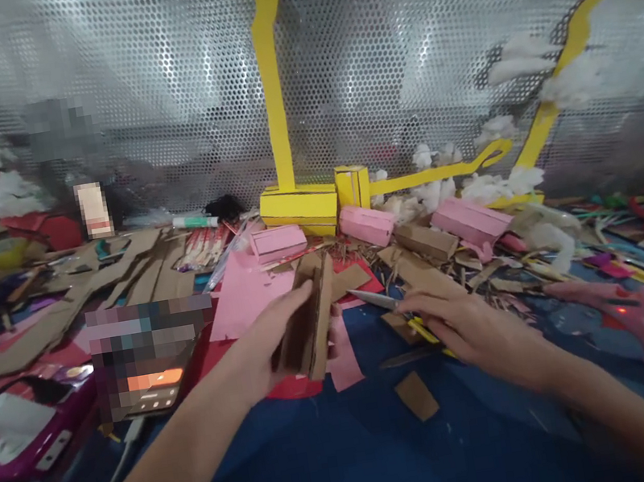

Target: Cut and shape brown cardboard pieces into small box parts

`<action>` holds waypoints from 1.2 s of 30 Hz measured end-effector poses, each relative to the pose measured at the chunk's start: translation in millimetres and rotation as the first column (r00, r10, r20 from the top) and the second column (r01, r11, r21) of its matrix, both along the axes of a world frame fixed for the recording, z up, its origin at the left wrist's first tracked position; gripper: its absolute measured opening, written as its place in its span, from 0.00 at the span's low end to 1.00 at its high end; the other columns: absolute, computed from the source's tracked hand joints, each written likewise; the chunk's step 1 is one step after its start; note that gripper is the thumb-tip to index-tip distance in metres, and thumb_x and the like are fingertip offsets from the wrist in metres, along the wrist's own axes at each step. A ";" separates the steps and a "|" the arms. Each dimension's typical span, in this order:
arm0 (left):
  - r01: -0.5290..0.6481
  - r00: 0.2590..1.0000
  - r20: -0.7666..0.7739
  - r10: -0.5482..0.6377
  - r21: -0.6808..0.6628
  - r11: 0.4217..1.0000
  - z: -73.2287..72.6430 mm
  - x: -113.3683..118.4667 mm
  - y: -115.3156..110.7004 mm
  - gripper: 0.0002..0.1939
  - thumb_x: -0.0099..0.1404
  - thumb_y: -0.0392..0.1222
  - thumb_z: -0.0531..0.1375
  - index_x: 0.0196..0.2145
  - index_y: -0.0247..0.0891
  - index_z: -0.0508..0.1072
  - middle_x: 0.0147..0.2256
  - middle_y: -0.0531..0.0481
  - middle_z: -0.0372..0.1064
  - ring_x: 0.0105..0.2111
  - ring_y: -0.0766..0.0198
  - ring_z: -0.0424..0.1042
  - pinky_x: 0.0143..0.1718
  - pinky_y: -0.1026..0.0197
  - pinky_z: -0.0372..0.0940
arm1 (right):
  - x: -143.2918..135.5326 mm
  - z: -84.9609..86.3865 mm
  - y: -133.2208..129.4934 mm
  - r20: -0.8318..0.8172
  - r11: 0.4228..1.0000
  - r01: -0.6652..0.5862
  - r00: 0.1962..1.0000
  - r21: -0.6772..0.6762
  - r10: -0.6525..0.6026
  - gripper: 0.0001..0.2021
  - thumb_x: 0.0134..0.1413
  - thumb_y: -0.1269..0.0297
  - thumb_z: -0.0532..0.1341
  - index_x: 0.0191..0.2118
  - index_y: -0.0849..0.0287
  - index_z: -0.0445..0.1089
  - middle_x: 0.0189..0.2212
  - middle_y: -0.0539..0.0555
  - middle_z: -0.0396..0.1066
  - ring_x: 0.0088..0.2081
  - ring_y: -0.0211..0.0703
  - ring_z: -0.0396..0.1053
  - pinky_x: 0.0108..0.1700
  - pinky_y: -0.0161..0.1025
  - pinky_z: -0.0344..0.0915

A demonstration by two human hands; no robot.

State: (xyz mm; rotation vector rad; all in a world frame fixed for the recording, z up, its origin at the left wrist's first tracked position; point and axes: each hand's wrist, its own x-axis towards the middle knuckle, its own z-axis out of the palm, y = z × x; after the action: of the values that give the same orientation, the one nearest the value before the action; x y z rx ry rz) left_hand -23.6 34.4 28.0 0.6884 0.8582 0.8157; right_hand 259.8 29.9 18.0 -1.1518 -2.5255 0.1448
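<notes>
My left hand (pixel 272 334) is wrapped round a folded piece of brown cardboard (pixel 317 319), tilted upright over the blue surface, its thumb on the near face. My right hand (pixel 464 328) grips yellow-handled scissors (pixel 375 298), whose silver blades point left toward the cardboard, apart from it. Under the cardboard lie pink paper (pixel 236 295) and red paper (pixel 296 386). A small cardboard scrap (pixel 417 396) rests on the blue surface (pixel 363 462) below the scissors.
A pink glue gun (pixel 627 315) with a lit red light lies at right. At left are a phone (pixel 156 391) on a white cable and cardboard strips (pixel 137 270). Behind stand pink boxes (pixel 278 243), yellow paper shapes (pixel 300 208) and a perforated metal panel (pixel 358 48).
</notes>
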 end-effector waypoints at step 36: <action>0.167 0.879 -0.295 0.374 0.926 0.339 -49.2 31.2 -20.8 0.29 0.62 0.29 0.66 0.54 0.52 0.61 0.53 0.50 0.67 0.52 0.59 0.73 0.51 0.57 0.70 | -36.8 -1.5 -48.9 -0.853 0.850 -0.340 0.476 -0.402 -0.213 0.12 0.69 0.54 0.61 0.51 0.53 0.74 0.32 0.51 0.77 0.29 0.35 0.74 0.34 0.32 0.71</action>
State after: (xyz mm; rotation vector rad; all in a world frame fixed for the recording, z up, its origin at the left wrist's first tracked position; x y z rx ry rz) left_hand 7.6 13.6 -21.2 1.9958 0.7927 1.3162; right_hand 223.0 -19.1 16.5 -0.7771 -1.5511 1.2119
